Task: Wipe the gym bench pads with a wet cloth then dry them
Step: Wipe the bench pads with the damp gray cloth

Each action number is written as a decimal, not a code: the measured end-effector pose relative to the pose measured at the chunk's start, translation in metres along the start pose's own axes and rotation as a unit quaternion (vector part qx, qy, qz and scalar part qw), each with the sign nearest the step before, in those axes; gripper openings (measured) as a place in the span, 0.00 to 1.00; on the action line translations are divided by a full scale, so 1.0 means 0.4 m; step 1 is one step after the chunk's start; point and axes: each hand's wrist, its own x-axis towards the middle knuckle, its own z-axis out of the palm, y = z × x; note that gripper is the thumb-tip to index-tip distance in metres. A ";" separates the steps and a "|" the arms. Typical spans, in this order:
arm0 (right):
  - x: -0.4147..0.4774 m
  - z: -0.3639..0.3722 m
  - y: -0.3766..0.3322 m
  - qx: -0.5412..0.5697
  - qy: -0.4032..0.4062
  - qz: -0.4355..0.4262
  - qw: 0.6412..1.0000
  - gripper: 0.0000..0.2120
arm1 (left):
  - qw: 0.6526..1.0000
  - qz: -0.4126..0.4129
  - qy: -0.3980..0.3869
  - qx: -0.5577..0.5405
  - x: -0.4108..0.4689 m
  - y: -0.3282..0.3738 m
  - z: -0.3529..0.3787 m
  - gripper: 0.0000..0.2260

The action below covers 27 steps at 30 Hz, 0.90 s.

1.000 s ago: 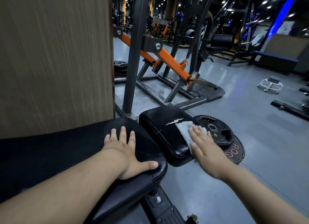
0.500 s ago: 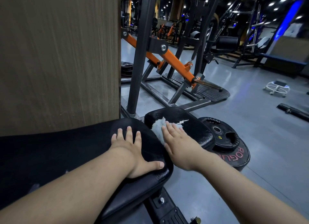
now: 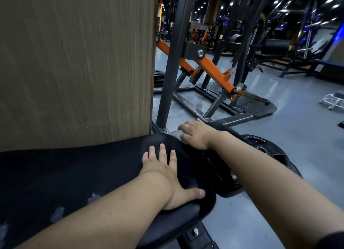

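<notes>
A long black bench pad (image 3: 83, 174) runs across the lower left. My left hand (image 3: 167, 176) lies flat on its right end, fingers spread, holding nothing. Just beyond is the smaller black seat pad (image 3: 221, 174), mostly covered by my right forearm. My right hand (image 3: 195, 134) rests at that pad's far left edge, fingers curled down over a pale cloth (image 3: 176, 133), of which only a small strip shows under the fingertips.
A wood-grain panel (image 3: 74, 62) rises right behind the long pad. A dark steel frame with an orange lever arm (image 3: 214, 70) stands ahead. Black weight plates (image 3: 270, 150) lie on the grey floor to the right of the seat pad. More gym machines fill the background.
My right hand has swept the cloth leftward and away across the seat pad, from its right edge to its far left edge. The left hand has stayed planted on the long pad.
</notes>
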 end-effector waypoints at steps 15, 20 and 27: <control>0.011 -0.029 0.169 0.069 -0.016 0.148 0.987 0.21 | 1.000 0.010 0.000 -0.003 0.006 -0.004 0.008 0.57; -0.021 -0.016 0.211 0.113 0.008 0.204 0.972 0.25 | 1.000 0.006 -0.004 -0.002 0.005 -0.001 0.004 0.57; -0.143 0.011 0.240 0.130 0.021 0.240 0.962 0.22 | 1.000 -0.001 -0.007 0.002 0.003 -0.002 0.002 0.57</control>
